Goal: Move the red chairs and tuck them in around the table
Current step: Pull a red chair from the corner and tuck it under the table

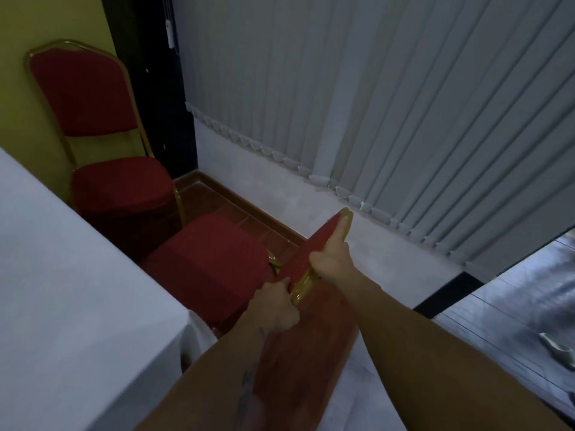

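Observation:
A red padded chair with a gold frame [205, 259] stands right below me, its seat close to the edge of the table with the white cloth [62, 290]. I see its backrest from above as a narrow red and gold strip. My left hand [273, 306] grips the near end of the backrest's top rail. My right hand [334, 253] holds the rail farther along, with one finger stretched toward its far end. A second red chair [102, 144] stands upright at the table's far end, against the yellow wall.
Grey vertical blinds [373, 104] hang over a pale low wall straight ahead. A dark post [149, 88] rises in the corner. Red floor tiles [236, 213] with a wooden skirting run between the chairs and the wall. A glass door with a handle [557, 349] is at the right.

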